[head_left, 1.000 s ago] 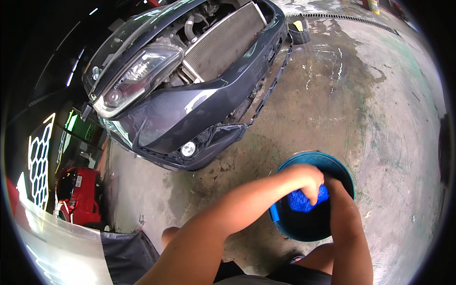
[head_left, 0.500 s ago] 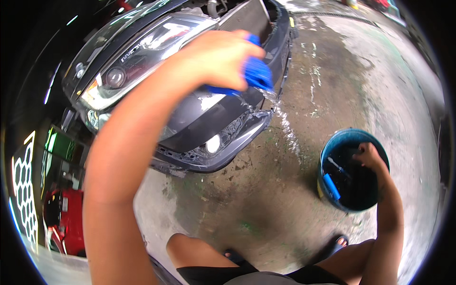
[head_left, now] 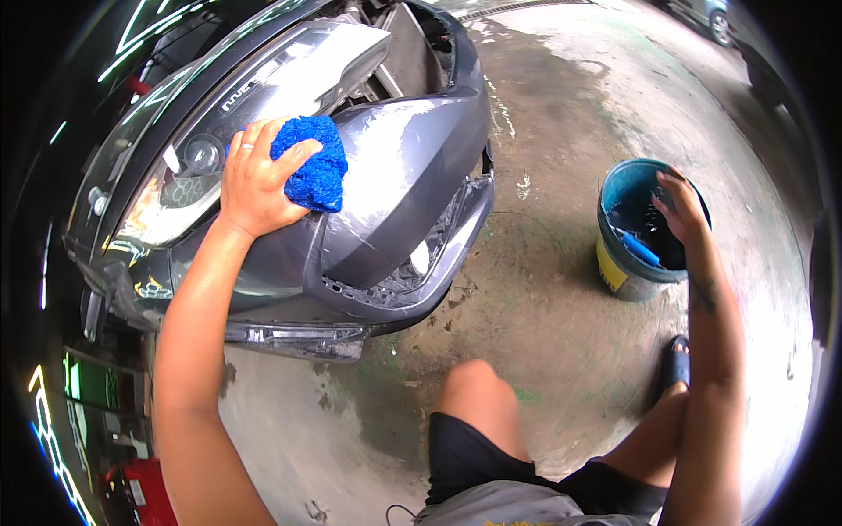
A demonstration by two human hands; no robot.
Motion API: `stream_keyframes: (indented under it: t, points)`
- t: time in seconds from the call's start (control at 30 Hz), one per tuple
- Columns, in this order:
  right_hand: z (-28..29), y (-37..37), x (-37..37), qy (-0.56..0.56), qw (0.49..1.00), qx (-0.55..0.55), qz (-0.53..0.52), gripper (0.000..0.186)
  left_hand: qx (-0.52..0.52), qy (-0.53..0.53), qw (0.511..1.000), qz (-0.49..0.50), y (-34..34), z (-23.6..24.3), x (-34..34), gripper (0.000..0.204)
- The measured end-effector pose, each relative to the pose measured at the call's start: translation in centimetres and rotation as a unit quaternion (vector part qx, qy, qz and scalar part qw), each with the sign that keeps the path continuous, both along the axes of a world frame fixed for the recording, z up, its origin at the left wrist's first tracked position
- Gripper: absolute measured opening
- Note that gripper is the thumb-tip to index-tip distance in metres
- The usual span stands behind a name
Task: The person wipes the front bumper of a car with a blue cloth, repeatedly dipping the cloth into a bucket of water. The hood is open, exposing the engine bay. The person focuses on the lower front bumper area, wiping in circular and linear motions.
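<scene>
My left hand (head_left: 256,186) grips a bunched, wet-looking blue microfiber cloth (head_left: 316,167). The cloth presses on the grey car bumper (head_left: 399,153), just below the headlight (head_left: 289,83). Over to the right, my right hand (head_left: 684,210) reaches into the top of a teal bucket (head_left: 624,256) with a yellow label, thumb and fingers apart and nothing seen between them. Dark water and a blue-handled tool (head_left: 640,249) show inside the bucket; the tool's far end is hidden.
The front end of the car is partly opened up, and a loose-looking lower bumper lip (head_left: 438,294) juts out low. Wet concrete floor (head_left: 526,289) lies between car and bucket. A red car (head_left: 149,491) shows at lower left, another vehicle (head_left: 715,22) at far upper right.
My left hand has brought the cloth down and left onto the bumper; water was streaming off it before. The view has shifted, and my right hand sits higher in the bucket.
</scene>
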State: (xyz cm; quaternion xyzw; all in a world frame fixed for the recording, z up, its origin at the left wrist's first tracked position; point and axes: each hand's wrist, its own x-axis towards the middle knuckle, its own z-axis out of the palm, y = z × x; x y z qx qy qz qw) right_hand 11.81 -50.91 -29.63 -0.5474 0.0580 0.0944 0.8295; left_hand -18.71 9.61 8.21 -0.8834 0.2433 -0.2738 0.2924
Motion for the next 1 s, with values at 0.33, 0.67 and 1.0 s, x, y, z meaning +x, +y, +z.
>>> stream_keyframes:
  t: [0.33, 0.67, 1.0]
  points:
    - [8.2, 19.3, -12.5, 0.083, 0.991, 0.092, 0.057, 0.042, -0.037, -0.022, 0.999, -0.017, 0.8, -0.7, -1.0, 0.063]
    - [7.5, 35.1, -13.5, 0.017, 0.992, -0.012, 0.126, 0.058, -0.040, -0.027, 0.998, -0.028, 1.2, -1.0, -0.8, 0.063]
    - [7.0, 47.0, -18.0, -0.248, 0.963, -0.068, -0.086, 0.070, -0.023, -0.006, 1.000, 0.011, -0.3, -0.7, 0.0, 0.067]
